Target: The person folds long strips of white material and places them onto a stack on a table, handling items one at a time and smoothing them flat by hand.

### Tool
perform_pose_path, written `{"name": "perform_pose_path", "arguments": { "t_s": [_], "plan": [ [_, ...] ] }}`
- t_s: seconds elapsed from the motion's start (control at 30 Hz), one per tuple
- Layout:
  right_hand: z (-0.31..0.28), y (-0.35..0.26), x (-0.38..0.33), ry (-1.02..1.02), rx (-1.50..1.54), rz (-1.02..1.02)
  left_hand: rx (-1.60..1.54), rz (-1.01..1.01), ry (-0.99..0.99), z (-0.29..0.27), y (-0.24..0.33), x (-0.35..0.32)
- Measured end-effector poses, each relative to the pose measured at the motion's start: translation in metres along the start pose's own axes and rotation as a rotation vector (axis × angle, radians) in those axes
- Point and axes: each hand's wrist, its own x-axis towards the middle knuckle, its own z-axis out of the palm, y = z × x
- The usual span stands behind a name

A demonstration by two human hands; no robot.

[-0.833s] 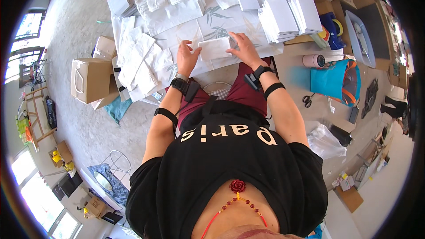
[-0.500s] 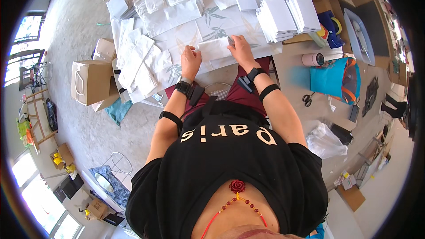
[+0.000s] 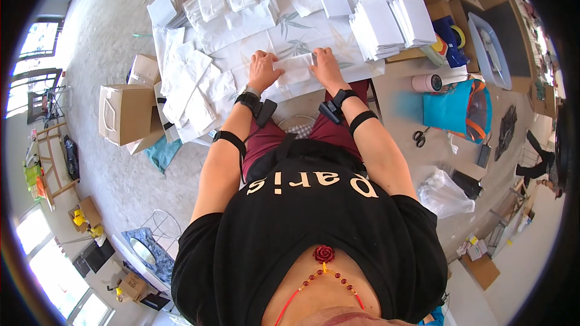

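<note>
Small white folded paper bag (image 3: 294,71) lies flat on white leaf-print table cloth (image 3: 290,27), near table edge. Left hand (image 3: 263,70) and right hand (image 3: 327,67) press flat on its ends — fingers spread, gripping nothing. Looks like smoothing step; next move needs firm, even push along fold.

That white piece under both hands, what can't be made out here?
- Head view: white piece, whether paper or cloth, too small.
- Its ends, covered by left hand and right hand.
- Table front edge, partly hidden by the forearms.
</note>
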Motion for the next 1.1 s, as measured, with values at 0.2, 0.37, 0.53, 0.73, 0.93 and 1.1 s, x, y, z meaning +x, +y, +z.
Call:
{"name": "perform_pose_path", "arguments": {
  "t_s": [0.2,0.37,0.53,0.73,0.93,1.1],
  "plan": [
    [-0.008,0.003,0.003,-0.016,0.013,-0.122,-0.162,0.169,-0.051,-0.006,-0.008,0.007],
    [-0.008,0.015,0.010,-0.113,0.271,-0.142,-0.563,-0.022,-0.172,-0.022,0.010,-0.010],
    [-0.013,0.003,0.014,-0.461,0.721,0.139,-0.924,-0.201,-0.188,-0.022,-0.005,-0.022],
    [-0.006,-0.017,0.005,-0.507,1.047,0.408,-1.633,-0.577,-0.276,-0.019,0.011,-0.031],
    [0.002,-0.025,0.022,-0.191,0.504,0.069,-1.310,-0.281,-0.007,-0.004,0.007,-0.016],
    [-0.013,-0.050,0.012,0.001,0.559,-0.188,-0.977,-0.051,0.202,-0.016,0.015,-0.018]
  ]
}}
